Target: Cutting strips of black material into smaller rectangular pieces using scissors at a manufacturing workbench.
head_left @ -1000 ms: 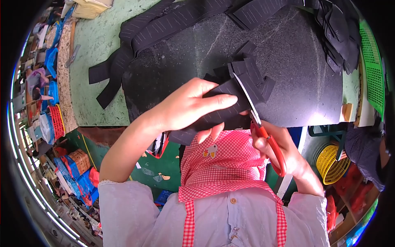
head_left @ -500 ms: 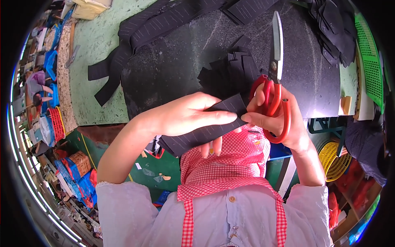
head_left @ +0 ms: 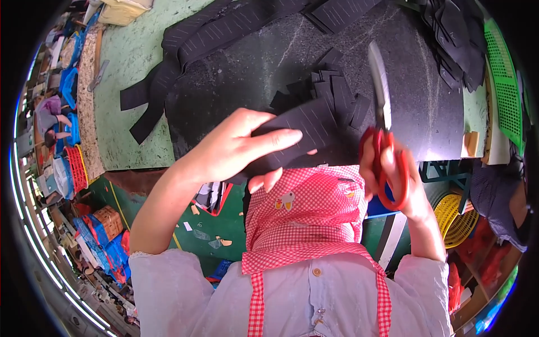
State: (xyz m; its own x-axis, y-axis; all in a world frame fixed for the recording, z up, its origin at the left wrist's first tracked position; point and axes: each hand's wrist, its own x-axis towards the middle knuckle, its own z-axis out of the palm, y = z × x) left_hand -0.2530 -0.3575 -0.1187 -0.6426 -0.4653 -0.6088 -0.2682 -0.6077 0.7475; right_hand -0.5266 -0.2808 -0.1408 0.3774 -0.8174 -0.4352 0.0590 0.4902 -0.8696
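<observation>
While gripping a black strip (head_left: 303, 132) between thumb and fingers, left hand (head_left: 236, 149) at 9 o'clock of frame centre; strip's long axis running from 8 toward 2 o'clock. Right hand (head_left: 393, 180) closed through red scissors (head_left: 383, 140), blades together, pointing to 12 o'clock. Beyond, 1 pile of cut black pieces (head_left: 328, 92) on dark mat (head_left: 269, 62).

The scissors (head_left: 383, 140) have glossy red plastic handles and a bright metal blade; the black strip (head_left: 303, 132) looks matt, finely ribbed cloth.
</observation>
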